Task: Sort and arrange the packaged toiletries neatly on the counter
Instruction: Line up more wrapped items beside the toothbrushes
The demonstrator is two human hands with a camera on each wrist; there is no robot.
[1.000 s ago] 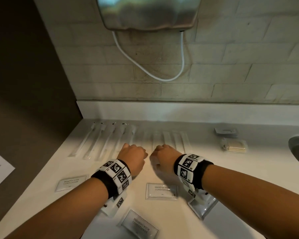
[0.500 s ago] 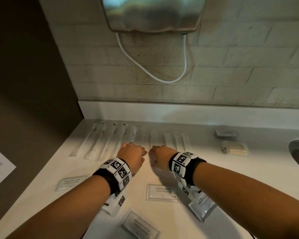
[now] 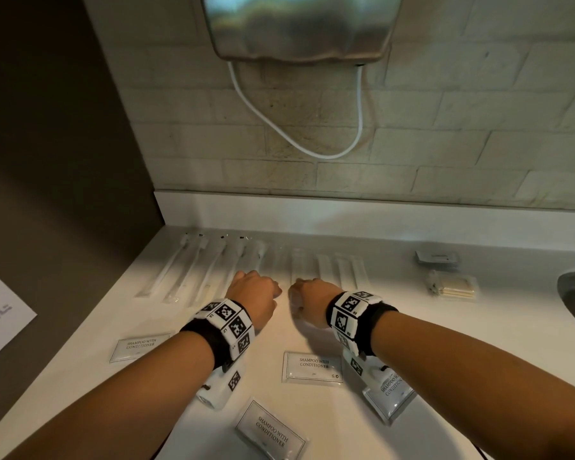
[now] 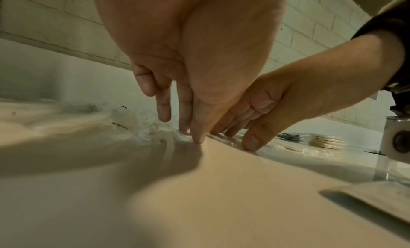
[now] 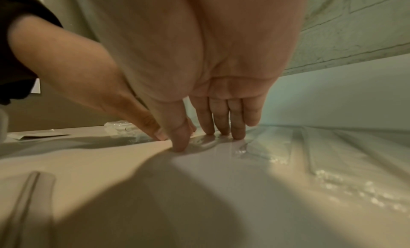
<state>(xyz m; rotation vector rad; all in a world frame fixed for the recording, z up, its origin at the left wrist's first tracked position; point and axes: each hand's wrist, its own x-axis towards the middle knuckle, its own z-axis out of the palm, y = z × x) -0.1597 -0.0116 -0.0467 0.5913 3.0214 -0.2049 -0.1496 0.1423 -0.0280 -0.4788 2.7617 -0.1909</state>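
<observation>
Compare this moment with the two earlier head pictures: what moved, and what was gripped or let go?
Little changed. The left hand and right hand remain side by side at the near ends of the long clear packets, fingertips down on the plastic; any inching is too slight to call. Nothing was picked up or released. The four shampoo sachets, the flat packet and the swab packet lie where they were.

A pale brick-tiled wall (image 3: 445, 134) rises behind the white counter (image 3: 312, 426); a steel hand dryer (image 3: 299, 24) with white looped cable (image 3: 296, 141) hangs above.
</observation>
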